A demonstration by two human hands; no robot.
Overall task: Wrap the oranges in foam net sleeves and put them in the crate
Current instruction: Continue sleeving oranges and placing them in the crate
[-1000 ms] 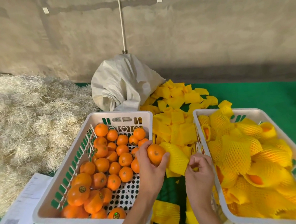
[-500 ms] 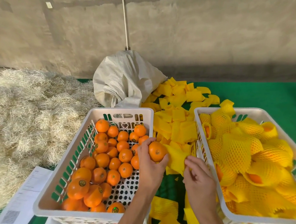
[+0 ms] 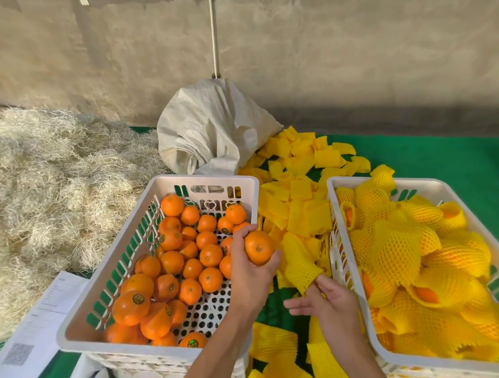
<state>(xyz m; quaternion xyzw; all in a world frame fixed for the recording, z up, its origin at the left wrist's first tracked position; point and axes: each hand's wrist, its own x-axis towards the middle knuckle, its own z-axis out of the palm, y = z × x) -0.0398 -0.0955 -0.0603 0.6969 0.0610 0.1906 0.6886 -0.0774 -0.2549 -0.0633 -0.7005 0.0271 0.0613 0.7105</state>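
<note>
your left hand (image 3: 252, 268) grips the round bare orange (image 3: 259, 247); right fingers (image 3: 320, 287) pinch the yellow foam net sleeve (image 3: 299, 262) at four o'clock; spread its mouth wide first.

Two bare forearms reach in from the bottom edge, with no sleeves, gloves, watch or rings visible on them. The left hand (image 3: 252, 270) and the right hand (image 3: 328, 302) are both uncovered, with short, unpainted fingernails where these show.
</note>
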